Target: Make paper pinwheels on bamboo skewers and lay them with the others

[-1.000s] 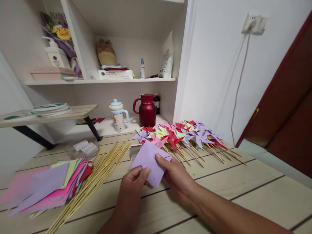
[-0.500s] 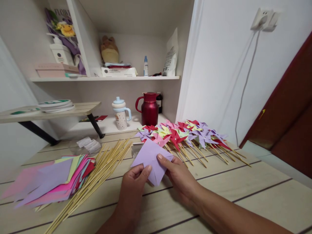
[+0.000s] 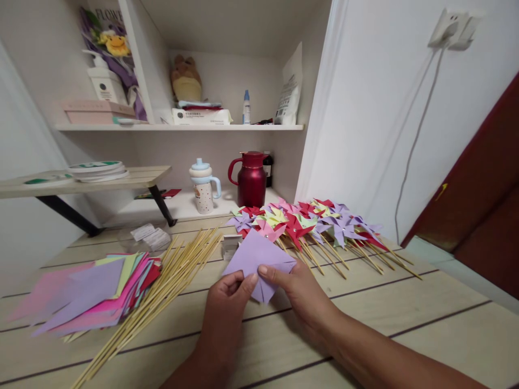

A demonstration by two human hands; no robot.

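Observation:
A lilac paper square (image 3: 256, 255) is held just above the wooden table (image 3: 405, 319) in front of me. My left hand (image 3: 227, 302) pinches its near left edge with thumb and forefinger. My right hand (image 3: 298, 292) grips its right side, the forefinger lying across the sheet toward the left thumb. To the left lie a fanned pile of coloured paper squares (image 3: 87, 292) and a bundle of bamboo sticks (image 3: 162, 292). Behind the sheet lie several finished paper pinwheels (image 3: 304, 224) on sticks.
A small white box (image 3: 230, 243) sits just behind the sheet. At the back stand a red jug (image 3: 251, 181) and a spotted cup with a blue lid (image 3: 204, 188). A low wooden stand (image 3: 81, 186) is at the left, a shelf (image 3: 182, 127) above, a dark red door (image 3: 478, 205) at the right.
My right forefinger has slid left along the lilac sheet until it nearly meets my left thumb. The camera view has shifted slightly, so the table things sit a little to the right.

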